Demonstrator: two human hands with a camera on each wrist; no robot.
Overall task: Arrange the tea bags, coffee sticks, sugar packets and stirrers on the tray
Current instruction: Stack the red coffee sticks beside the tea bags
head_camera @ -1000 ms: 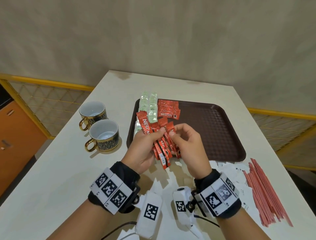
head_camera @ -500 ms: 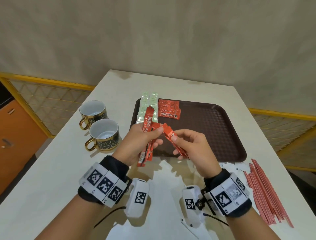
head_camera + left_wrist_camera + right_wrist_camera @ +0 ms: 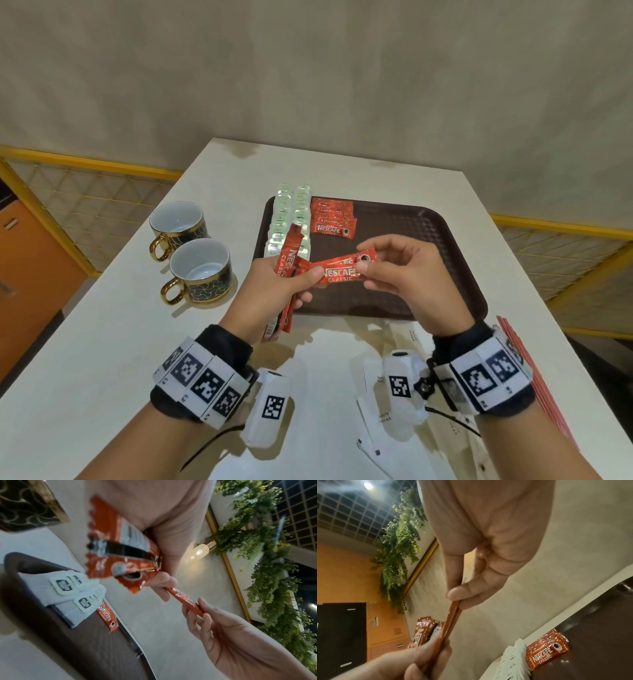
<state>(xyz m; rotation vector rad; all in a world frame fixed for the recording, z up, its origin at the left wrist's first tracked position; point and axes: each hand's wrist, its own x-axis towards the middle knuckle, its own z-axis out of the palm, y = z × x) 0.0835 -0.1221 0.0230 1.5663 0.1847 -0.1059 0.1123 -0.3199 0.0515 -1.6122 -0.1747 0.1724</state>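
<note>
The left hand (image 3: 274, 291) grips a bunch of coffee sticks (image 3: 289, 263). Right hand (image 3: 407, 270) fingers pinch one coffee stick (image 3: 339, 270) above the tray (image 3: 455, 260)

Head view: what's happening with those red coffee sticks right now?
A person's left hand grips a bunch of red Nescafe coffee sticks, while the right hand pinches one red stick out of it above the brown plastic tray. Pale green tea bags and a stack of coffee sticks already lie there.

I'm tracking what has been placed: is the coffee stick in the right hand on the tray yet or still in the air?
In the air. The coffee stick is pinched by the right hand above the tray.
</note>
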